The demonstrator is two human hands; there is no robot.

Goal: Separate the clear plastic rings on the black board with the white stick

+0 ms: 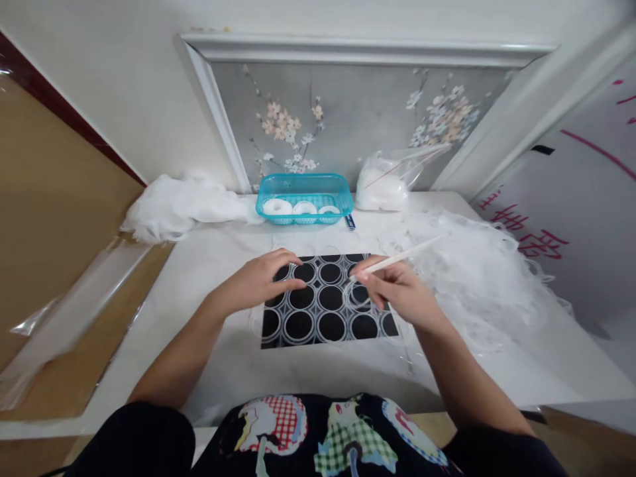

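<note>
A black sheet (332, 326) printed with rows of pale-rimmed circles lies flat on the white table. Over its left part is my left hand (265, 281), thumb and fingers apart, with nothing held. At the sheet's right side, my right hand (392, 285) pinches a slim white stick (405, 254) that slants up to the right. A clear, thin ring (349, 299) shows just beside the right fingertips, above the sheet; I cannot tell whether the fingers also hold it. To the right spreads a heap of translucent white rings (487, 285).
A turquoise basket (304, 182) with several white rings inside stands at the back. Left of it lies a white gauzy bundle (183, 209); to its right is a zip bag (387, 185) with white contents. A small dark blue item (350, 222) sits by the basket. Cardboard (64, 265) borders the left.
</note>
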